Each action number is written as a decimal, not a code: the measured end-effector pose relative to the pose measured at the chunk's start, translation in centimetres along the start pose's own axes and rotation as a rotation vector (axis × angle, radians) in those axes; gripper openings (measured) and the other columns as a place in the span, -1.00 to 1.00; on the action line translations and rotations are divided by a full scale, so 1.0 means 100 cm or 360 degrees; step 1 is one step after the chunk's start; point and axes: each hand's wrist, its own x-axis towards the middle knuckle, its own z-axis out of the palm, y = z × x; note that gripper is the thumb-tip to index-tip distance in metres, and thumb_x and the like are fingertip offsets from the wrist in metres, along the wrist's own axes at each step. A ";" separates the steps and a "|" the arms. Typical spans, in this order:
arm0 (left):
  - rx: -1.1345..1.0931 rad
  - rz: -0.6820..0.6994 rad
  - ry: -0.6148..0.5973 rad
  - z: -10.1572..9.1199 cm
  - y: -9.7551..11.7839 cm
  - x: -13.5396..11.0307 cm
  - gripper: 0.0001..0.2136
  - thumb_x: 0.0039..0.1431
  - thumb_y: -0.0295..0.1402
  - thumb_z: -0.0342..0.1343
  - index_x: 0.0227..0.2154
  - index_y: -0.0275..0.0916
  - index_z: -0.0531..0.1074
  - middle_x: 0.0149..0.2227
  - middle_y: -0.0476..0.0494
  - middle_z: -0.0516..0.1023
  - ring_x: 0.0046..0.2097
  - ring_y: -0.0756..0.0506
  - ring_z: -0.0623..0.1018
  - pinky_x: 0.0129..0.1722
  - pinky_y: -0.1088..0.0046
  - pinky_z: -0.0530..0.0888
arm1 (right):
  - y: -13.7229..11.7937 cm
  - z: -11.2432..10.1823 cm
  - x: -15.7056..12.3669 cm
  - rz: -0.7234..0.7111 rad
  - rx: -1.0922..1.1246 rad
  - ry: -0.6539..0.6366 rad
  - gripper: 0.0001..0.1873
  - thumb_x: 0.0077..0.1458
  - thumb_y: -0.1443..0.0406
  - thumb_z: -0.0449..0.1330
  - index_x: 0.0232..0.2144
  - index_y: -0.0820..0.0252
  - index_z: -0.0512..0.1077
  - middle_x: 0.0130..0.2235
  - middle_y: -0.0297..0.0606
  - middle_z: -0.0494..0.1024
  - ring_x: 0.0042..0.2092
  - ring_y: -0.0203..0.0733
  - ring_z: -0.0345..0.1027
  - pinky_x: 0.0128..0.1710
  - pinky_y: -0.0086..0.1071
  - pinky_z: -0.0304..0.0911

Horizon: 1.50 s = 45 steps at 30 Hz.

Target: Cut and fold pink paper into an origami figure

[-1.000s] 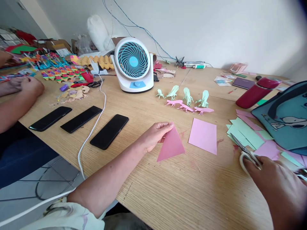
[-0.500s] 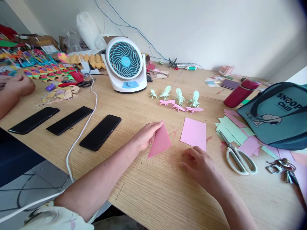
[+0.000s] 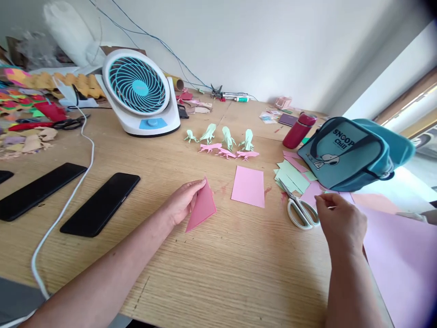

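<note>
My left hand [image 3: 184,200] pinches a folded pink paper triangle [image 3: 201,208] by its edge, just above the wooden table. My right hand [image 3: 341,223] is at the right, beside the white-handled scissors [image 3: 300,212], with its fingers curled closed. Whatever those fingers hold, if anything, is hidden from me. Between the hands a pink paper sheet [image 3: 248,186] lies flat. Behind it stand several green folded paper figures [image 3: 227,138], with pink folded paper figures [image 3: 247,155] in front of them.
A white and blue fan [image 3: 138,89] stands at the back left. Black phones [image 3: 102,202] lie at the left beside a white cable [image 3: 93,155]. Green paper pieces [image 3: 292,175], a teal bag [image 3: 344,159], a red bottle [image 3: 298,131] and a large lilac sheet [image 3: 403,255] are at the right.
The view has turned to the right. My right hand has moved right, past the scissors to where the keys lay, and its fingers have closed. My left hand still holds the paper triangle.
</note>
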 end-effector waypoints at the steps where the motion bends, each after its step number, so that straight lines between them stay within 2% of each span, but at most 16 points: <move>1: -0.0009 -0.0001 -0.0008 0.000 -0.001 0.001 -0.83 0.08 -0.30 0.27 -0.47 -0.31 0.48 -0.49 -0.08 0.57 -0.49 0.01 0.49 -0.48 0.54 0.34 | 0.006 -0.001 0.003 0.0074 -0.0052 0.0041 -0.74 0.04 0.16 0.16 -0.29 0.10 0.58 -0.39 -0.14 0.61 -0.35 0.08 0.39 -0.40 -0.19 0.14; 3: -0.0027 0.0003 -0.0021 -0.001 -0.002 0.002 -0.83 0.08 -0.30 0.27 -0.47 -0.31 0.48 -0.49 -0.09 0.57 -0.49 0.01 0.50 -0.48 0.54 0.35 | 0.010 -0.003 0.004 0.0150 -0.0102 0.0082 -0.64 0.08 0.18 0.10 -0.14 0.12 0.58 -0.32 -0.05 0.64 -0.32 0.16 0.40 -0.38 -0.12 0.15; 5: -0.0061 -0.0001 -0.0025 0.000 -0.004 0.002 -0.84 0.08 -0.32 0.27 -0.47 -0.31 0.49 -0.49 -0.09 0.57 -0.49 0.00 0.50 -0.47 0.54 0.36 | 0.007 -0.004 0.001 0.0129 -0.0098 0.0106 -0.58 0.12 0.20 0.05 -0.04 0.14 0.55 -0.28 0.00 0.64 -0.29 0.19 0.43 -0.34 -0.08 0.18; 8: -0.0133 -0.0019 -0.0024 0.003 -0.007 0.001 -0.85 0.09 -0.33 0.27 -0.47 -0.31 0.49 -0.49 -0.10 0.56 -0.48 0.00 0.50 -0.46 0.53 0.37 | -0.008 0.000 -0.008 -0.0038 0.0088 0.0130 -0.60 0.14 0.21 0.06 -0.07 0.16 0.56 -0.25 -0.02 0.64 -0.23 0.15 0.47 -0.23 -0.06 0.25; 10: -0.0204 -0.0018 -0.0005 0.006 -0.010 0.000 -0.85 0.09 -0.34 0.26 -0.48 -0.31 0.48 -0.50 -0.09 0.55 -0.48 0.00 0.50 -0.45 0.53 0.37 | -0.024 0.006 -0.017 -0.0147 0.0361 0.0019 -0.66 0.12 0.20 0.10 -0.14 0.16 0.57 -0.27 -0.09 0.65 -0.23 0.08 0.50 -0.17 -0.10 0.29; 13: -0.0335 -0.0047 0.0063 0.011 -0.014 -0.002 -0.85 0.10 -0.34 0.26 -0.48 -0.31 0.47 -0.50 -0.07 0.53 -0.47 0.02 0.49 -0.42 0.54 0.38 | -0.051 0.018 -0.040 -0.0274 0.0709 -0.0375 -0.70 0.13 0.12 0.13 -0.18 0.11 0.54 -0.31 -0.22 0.66 -0.34 -0.07 0.53 -0.26 -0.24 0.35; 17: -0.0502 -0.0011 0.0109 0.015 -0.018 -0.003 -0.86 0.13 -0.37 0.23 -0.47 -0.31 0.46 -0.47 -0.07 0.50 -0.44 0.04 0.47 -0.40 0.55 0.36 | -0.083 0.025 -0.079 -0.0544 0.1080 -0.1014 -0.60 0.20 0.03 0.11 -0.06 0.12 0.48 -0.28 -0.22 0.62 -0.34 -0.14 0.47 -0.31 -0.31 0.31; 20: -0.0601 0.0108 0.0143 0.017 -0.023 -0.004 -0.87 0.11 -0.39 0.25 -0.46 -0.31 0.45 -0.46 -0.04 0.48 -0.41 0.05 0.45 -0.33 0.55 0.37 | -0.097 0.026 -0.101 -0.0593 0.1284 -0.1327 -0.58 0.21 0.00 0.10 -0.05 0.14 0.45 -0.27 -0.22 0.59 -0.31 -0.15 0.43 -0.33 -0.34 0.29; 23: -0.0635 0.0152 0.0113 0.019 -0.028 -0.006 -0.86 0.10 -0.36 0.26 -0.45 -0.30 0.43 -0.45 -0.02 0.47 -0.39 0.04 0.45 -0.29 0.53 0.37 | -0.106 0.024 -0.113 -0.0648 0.1401 -0.1515 -0.63 0.22 0.02 0.12 -0.10 0.14 0.45 -0.29 -0.24 0.55 -0.28 -0.16 0.40 -0.32 -0.37 0.28; 28: -0.0741 0.0219 0.0081 0.024 -0.035 -0.011 -0.91 0.17 -0.45 0.15 -0.44 -0.28 0.40 -0.43 0.00 0.46 -0.37 0.05 0.45 -0.26 0.52 0.37 | -0.116 0.020 -0.124 -0.0705 0.1399 -0.1479 -0.69 0.15 0.05 0.21 -0.18 0.12 0.46 -0.32 -0.29 0.52 -0.38 -0.23 0.33 -0.39 -0.41 0.23; 31: -0.0807 0.0271 0.0029 0.027 -0.038 -0.015 -0.94 0.18 -0.50 0.10 -0.41 -0.29 0.40 -0.39 -0.03 0.49 -0.32 0.04 0.48 -0.19 0.50 0.39 | -0.117 0.023 -0.129 -0.0721 0.1292 -0.1435 -0.80 0.15 0.13 0.22 -0.36 0.14 0.44 -0.39 -0.32 0.47 -0.40 -0.25 0.29 -0.41 -0.42 0.19; 33: -0.0801 0.0303 -0.0024 0.029 -0.039 -0.017 -0.97 0.16 -0.51 0.11 -0.38 -0.29 0.42 -0.34 -0.06 0.50 -0.26 0.02 0.50 -0.12 0.47 0.40 | -0.115 0.026 -0.129 -0.0660 0.1266 -0.1437 -0.78 0.19 0.17 0.17 -0.44 0.15 0.39 -0.43 -0.33 0.44 -0.42 -0.26 0.26 -0.43 -0.41 0.16; 35: -0.0691 0.0303 -0.0084 0.030 -0.038 -0.019 -0.96 0.14 -0.48 0.15 -0.33 -0.29 0.43 -0.27 -0.11 0.52 -0.19 -0.02 0.51 -0.09 0.43 0.40 | -0.113 0.029 -0.127 -0.0559 0.1310 -0.1437 -0.75 0.23 0.16 0.12 -0.44 0.15 0.36 -0.46 -0.35 0.41 -0.44 -0.27 0.23 -0.45 -0.41 0.13; 39: -0.0401 0.0282 -0.0199 0.029 -0.032 -0.021 -0.80 0.06 -0.41 0.25 -0.25 -0.29 0.42 -0.18 -0.18 0.53 -0.13 -0.08 0.50 -0.13 0.38 0.41 | -0.109 0.029 -0.118 -0.0371 0.1556 -0.1427 -0.74 0.22 0.10 0.13 -0.39 0.15 0.37 -0.44 -0.33 0.42 -0.42 -0.26 0.28 -0.43 -0.40 0.18; 42: -0.0245 0.0297 -0.0221 0.028 -0.029 -0.021 -0.76 -0.02 -0.39 0.33 -0.30 -0.27 0.41 -0.26 -0.09 0.51 -0.18 -0.04 0.48 -0.17 0.42 0.41 | -0.108 0.026 -0.110 -0.0302 0.1680 -0.1374 -0.73 0.17 0.08 0.19 -0.38 0.15 0.39 -0.45 -0.33 0.44 -0.44 -0.26 0.30 -0.45 -0.41 0.22; 45: -0.0045 0.0336 -0.0148 0.028 -0.030 -0.022 -0.74 -0.10 -0.37 0.37 -0.37 -0.28 0.43 -0.36 -0.03 0.47 -0.27 0.00 0.45 -0.26 0.49 0.39 | -0.107 0.027 -0.105 -0.0317 0.1734 -0.1262 -0.72 0.11 0.06 0.25 -0.38 0.15 0.42 -0.47 -0.34 0.42 -0.47 -0.28 0.25 -0.47 -0.41 0.20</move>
